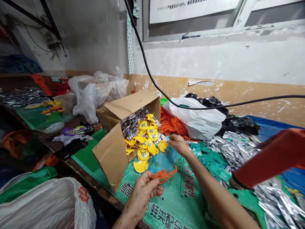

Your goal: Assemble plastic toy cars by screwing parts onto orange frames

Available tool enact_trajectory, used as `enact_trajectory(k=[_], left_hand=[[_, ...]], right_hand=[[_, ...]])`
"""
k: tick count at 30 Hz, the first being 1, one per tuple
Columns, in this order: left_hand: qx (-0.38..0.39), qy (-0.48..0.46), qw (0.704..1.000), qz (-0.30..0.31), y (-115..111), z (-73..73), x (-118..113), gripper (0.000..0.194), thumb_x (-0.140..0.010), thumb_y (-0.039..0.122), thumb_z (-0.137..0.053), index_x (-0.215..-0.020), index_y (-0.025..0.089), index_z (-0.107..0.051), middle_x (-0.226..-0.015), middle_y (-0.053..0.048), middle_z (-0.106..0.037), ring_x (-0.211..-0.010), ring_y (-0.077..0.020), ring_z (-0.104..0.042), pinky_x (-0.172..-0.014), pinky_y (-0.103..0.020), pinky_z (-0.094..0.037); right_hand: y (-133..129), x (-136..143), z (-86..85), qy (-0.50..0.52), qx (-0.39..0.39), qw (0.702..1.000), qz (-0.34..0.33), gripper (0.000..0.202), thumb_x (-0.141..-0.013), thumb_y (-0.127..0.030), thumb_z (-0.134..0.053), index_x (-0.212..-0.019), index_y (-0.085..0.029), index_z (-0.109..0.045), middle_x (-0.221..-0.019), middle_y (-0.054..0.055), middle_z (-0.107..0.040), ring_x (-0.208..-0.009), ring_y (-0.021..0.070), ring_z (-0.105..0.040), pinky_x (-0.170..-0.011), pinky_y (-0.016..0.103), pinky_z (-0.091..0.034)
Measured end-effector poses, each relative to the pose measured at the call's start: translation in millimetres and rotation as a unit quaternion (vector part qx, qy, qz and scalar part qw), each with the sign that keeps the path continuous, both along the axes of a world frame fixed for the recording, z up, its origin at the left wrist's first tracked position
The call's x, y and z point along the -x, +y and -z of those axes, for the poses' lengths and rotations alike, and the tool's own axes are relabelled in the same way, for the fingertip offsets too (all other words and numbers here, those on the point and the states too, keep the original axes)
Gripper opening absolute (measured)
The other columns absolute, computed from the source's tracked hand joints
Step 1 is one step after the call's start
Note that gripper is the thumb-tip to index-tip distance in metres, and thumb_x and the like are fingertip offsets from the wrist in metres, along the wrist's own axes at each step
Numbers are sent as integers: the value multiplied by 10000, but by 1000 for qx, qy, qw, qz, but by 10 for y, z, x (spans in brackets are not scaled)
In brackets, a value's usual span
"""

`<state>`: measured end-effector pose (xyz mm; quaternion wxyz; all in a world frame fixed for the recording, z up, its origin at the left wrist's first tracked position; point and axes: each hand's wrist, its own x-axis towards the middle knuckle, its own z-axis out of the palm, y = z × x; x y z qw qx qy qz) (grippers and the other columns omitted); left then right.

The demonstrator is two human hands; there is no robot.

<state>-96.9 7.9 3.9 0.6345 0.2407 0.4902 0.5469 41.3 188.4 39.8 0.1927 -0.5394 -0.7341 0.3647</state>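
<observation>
My left hand (145, 190) is closed on an orange openwork plastic piece (164, 175), pinched between thumb and fingers above the green printed sheet. My right hand (179, 144) reaches forward with its fingers curled together. Its fingertips are beside a yellow plastic piece (162, 146) at the edge of the pile; whether they grip it, I cannot tell. An open cardboard box (111, 163) lies on its side, with yellow pieces (143, 155) and silver pieces (133, 122) spilling out. Behind my right hand, a heap of orange openwork pieces (172, 124) lies by a white bag (202, 119).
A red-orange tapered object (271, 159) with a dark rim juts in from the right. Silver strips (238, 148) and green pieces (214, 163) lie near it. A black cable (149, 71) hangs across the view. At lower left stands a white sack (54, 203).
</observation>
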Motion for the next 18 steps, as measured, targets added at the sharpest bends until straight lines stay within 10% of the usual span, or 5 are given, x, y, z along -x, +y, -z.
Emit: enact_trajectory(k=[9, 18], left_hand=[[26, -8, 1000, -14, -39, -25, 56, 357, -646, 392, -789, -746, 155, -542, -735, -7, -645, -666, -139, -654, -609, -244, -533], [30, -51, 998, -28, -53, -81, 76, 305, -684, 281, -762, -890, 111, -615, -962, -101, -697, -748, -182, -698, -683, -265, -555]], right_hand=[[525, 398, 463, -107, -9, 984, 140, 319, -897, -327, -545, -1178, -175, -554, -1203, 89, -577, -1022, 202, -597, -856, 409, -516], [221, 162, 216, -1, -6, 992, 125, 322, -896, -336, -547, -1165, -159, -557, -1177, 83, -585, -999, 199, -604, -834, 404, -523]])
